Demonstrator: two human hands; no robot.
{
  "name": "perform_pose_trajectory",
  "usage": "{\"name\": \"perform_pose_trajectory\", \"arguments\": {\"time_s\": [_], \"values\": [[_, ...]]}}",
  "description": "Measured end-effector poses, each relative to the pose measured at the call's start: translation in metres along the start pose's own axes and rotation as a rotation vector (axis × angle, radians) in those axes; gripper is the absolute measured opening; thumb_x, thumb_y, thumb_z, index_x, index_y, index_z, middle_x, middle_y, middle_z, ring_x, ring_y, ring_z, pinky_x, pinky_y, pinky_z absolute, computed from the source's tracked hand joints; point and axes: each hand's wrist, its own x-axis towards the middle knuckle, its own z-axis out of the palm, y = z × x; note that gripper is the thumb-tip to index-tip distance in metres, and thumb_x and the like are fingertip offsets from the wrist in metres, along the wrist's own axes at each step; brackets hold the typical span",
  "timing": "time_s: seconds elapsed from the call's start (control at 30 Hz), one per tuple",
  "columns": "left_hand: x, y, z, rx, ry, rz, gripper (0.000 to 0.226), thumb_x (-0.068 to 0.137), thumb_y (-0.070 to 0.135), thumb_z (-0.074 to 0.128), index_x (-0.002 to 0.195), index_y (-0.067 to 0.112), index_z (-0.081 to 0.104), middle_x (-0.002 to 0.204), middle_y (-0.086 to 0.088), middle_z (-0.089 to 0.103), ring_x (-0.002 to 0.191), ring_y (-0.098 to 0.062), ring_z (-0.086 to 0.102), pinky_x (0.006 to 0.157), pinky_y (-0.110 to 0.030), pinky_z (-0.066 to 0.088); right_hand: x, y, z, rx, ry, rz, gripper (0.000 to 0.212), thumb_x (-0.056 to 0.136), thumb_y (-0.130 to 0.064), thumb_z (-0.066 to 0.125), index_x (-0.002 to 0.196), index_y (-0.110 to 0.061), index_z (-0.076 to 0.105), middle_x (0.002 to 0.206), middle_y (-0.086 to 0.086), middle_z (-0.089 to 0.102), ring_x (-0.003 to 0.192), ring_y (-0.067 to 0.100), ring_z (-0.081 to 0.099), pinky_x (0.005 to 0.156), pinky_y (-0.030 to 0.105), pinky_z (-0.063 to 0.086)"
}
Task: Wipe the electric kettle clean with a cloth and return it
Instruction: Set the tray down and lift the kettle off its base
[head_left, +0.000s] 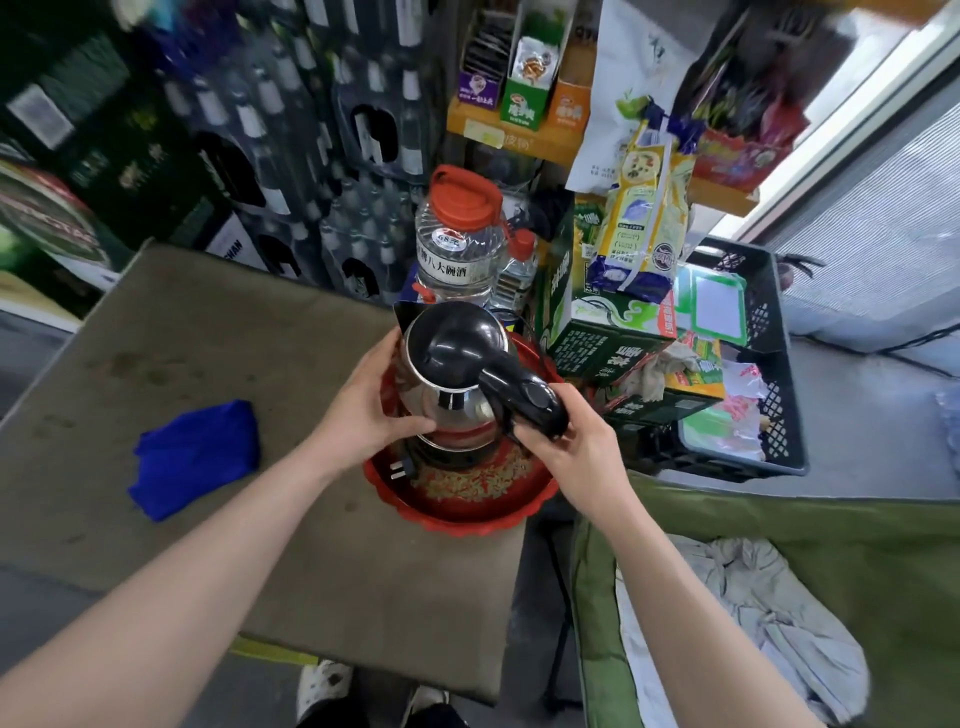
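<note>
A steel electric kettle (457, 395) with a black lid and black handle stands over its base in a red tray (467, 512) at the table's right edge. My right hand (563, 439) grips the black handle from below. My left hand (371, 397) holds the left side of the steel body, fingers curved round it. A folded blue cloth (195, 457) lies on the table to the left, apart from both hands. A black plug (397, 470) rests in the tray by the kettle's base.
The brown table (208, 338) holds the cloth and tray. Behind the kettle stands a big clear jug with a red cap (460, 236). Green boxes (613, 338) and a black crate (769, 364) crowd the right. A green chair (779, 597) sits at lower right.
</note>
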Motion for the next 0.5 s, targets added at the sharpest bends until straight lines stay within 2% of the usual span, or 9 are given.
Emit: {"name": "perform_pose_trajectory", "arguments": {"time_s": [0.2, 0.3, 0.4, 0.5], "values": [[-0.013, 0.009, -0.045, 0.005, 0.114, 0.046, 0.115, 0.064, 0.035, 0.089, 0.153, 0.045, 0.018, 0.156, 0.013, 0.033, 0.142, -0.008, 0.037, 0.116, -0.046, 0.036, 0.007, -0.05, 0.025, -0.006, 0.011, -0.086, 0.032, 0.088, -0.012, 0.075, 0.117, -0.022, 0.064, 0.099, -0.014, 0.068, 0.093, -0.001, 0.063, 0.083, 0.016, 0.052], [-0.023, -0.011, -0.088, -0.024, 0.138, 0.015, 0.113, 0.064, 0.03, 0.09, 0.152, 0.046, 0.021, 0.151, 0.014, 0.041, 0.135, -0.006, 0.045, 0.114, -0.04, 0.04, 0.015, -0.069, 0.069, 0.011, -0.003, -0.08, 0.034, 0.087, -0.012, 0.076, 0.116, -0.025, 0.065, 0.103, -0.01, 0.072, 0.1, 0.006, 0.067, 0.089, 0.023, 0.054], [-0.025, -0.04, -0.134, -0.055, 0.124, -0.024, 0.112, 0.063, 0.022, 0.091, 0.151, 0.042, 0.026, 0.144, 0.011, 0.05, 0.127, -0.004, 0.052, 0.111, -0.034, 0.043, 0.028, -0.082, 0.124, 0.006, 0.018, -0.037, 0.03, 0.086, -0.013, 0.076, 0.111, -0.026, 0.066, 0.101, -0.006, 0.073, 0.098, 0.014, 0.069, 0.089, 0.028, 0.055], [-0.017, -0.075, -0.175, -0.037, 0.074, -0.052, 0.111, 0.061, 0.019, 0.091, 0.152, 0.035, 0.029, 0.138, 0.005, 0.055, 0.121, -0.008, 0.057, 0.107, -0.039, 0.046, 0.039, -0.084, 0.177, 0.02, 0.042, 0.014, 0.028, 0.087, -0.012, 0.076, 0.109, -0.025, 0.064, 0.098, -0.007, 0.072, 0.092, 0.011, 0.068, 0.086, 0.027, 0.054]]}}
